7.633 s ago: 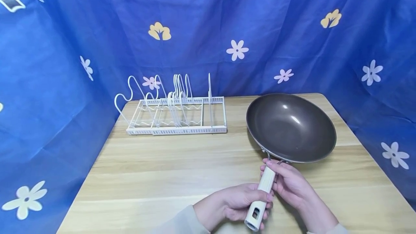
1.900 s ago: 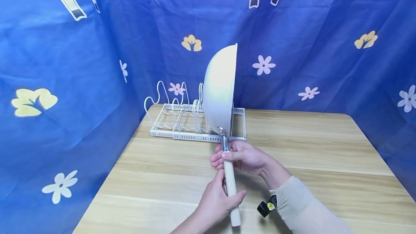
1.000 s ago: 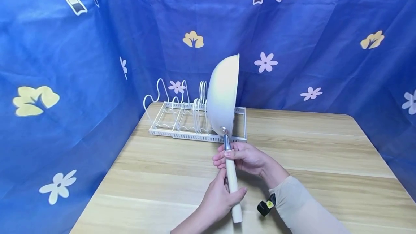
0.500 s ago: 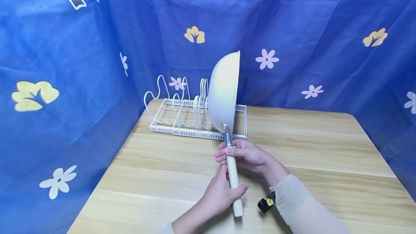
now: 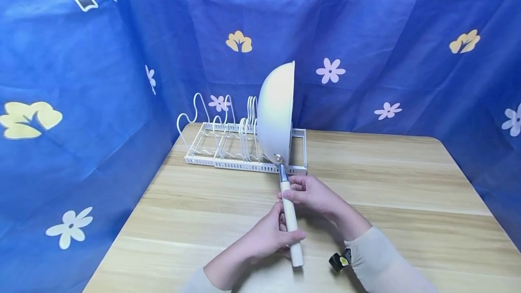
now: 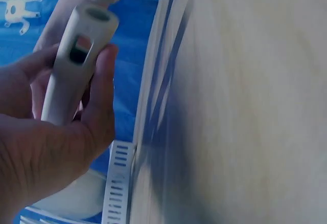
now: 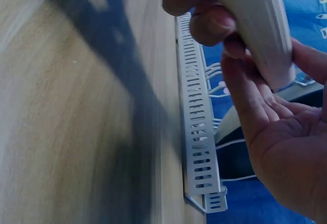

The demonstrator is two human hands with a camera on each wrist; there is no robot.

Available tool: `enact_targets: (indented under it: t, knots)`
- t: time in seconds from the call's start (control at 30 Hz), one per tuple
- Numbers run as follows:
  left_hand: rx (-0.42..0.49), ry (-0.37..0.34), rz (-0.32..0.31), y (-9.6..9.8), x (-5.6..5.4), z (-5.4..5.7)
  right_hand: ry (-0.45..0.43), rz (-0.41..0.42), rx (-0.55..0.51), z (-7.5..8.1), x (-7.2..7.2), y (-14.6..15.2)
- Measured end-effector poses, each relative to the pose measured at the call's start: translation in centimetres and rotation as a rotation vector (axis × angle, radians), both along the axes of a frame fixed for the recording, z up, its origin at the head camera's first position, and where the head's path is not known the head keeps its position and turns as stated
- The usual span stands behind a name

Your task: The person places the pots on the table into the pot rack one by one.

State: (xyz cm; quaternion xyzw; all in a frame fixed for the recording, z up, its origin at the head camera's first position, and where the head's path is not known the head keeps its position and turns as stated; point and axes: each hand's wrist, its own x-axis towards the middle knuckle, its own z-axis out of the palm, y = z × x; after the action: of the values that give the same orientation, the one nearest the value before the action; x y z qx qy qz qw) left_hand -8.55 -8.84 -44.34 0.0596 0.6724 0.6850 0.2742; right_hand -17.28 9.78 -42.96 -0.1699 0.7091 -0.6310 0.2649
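A wok (image 5: 277, 110), white outside, stands on edge at the right part of a white wire pan rack (image 5: 244, 165), its outer bottom facing left and its dark inside hidden in the head view. Its cream handle (image 5: 290, 216) points toward me. Near the handle's end, my left hand (image 5: 268, 234) grips it, thumb across the top; the left wrist view shows the handle's hanging hole (image 6: 82, 49) beyond the fingers. Farther up, by the metal neck, my right hand (image 5: 311, 196) pinches the handle between thumb and fingers.
The rack's other wire dividers (image 5: 246, 134) rise left of the wok. Wooden tabletop (image 5: 386, 184) stretches to the right and in front. Blue patterned cloth (image 5: 366, 35) hangs behind and at both sides. A black wrist camera (image 5: 338, 261) sits at the right sleeve.
From the table's right side, the wok has gone left to the rack and turned from face-up to on edge. Within the last second it stays nearly still; my right fingers have drawn in slightly.
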Motion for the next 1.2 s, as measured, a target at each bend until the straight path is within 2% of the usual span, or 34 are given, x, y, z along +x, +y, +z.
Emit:
enact_targets:
  t: [0.1, 0.2, 0.43, 0.57, 0.87, 1.0, 1.07, 1.2]
  knots:
    - [0.037, -0.048, -0.039, -0.6, -0.4, 0.0, 0.037, 0.031, 0.034, 0.2, 0.2, 0.1]
    - [0.039, -0.065, -0.057, -1.0, -0.8, 0.1, 0.086, 0.031, 0.056, 0.0, 0.2, 0.0]
    - [-0.048, -0.021, -0.048, -1.0, -1.1, -0.3, 0.162, -0.049, 0.167, -0.8, 0.1, -0.5]
    - [-0.13, 0.036, -0.053, -0.9, -1.1, -0.6, 0.189, -0.087, 0.238, -1.0, 0.3, -0.7]
    - [-0.334, 0.2, -0.103, -1.1, -1.0, -0.4, 0.21, -0.16, 0.313, -1.1, 1.4, -1.0]
    - [-0.442, 0.299, -0.123, -1.4, -0.7, -0.2, 0.278, -0.195, 0.432, -0.6, 2.3, -1.5]
    - [-0.528, 0.371, -0.129, -1.6, -0.4, 0.1, 0.337, -0.189, 0.523, -0.3, 2.9, -1.6]
    - [-0.79, 0.56, -0.144, -2.0, 0.4, 0.7, 0.479, -0.127, 0.674, 0.4, 4.3, -1.5]
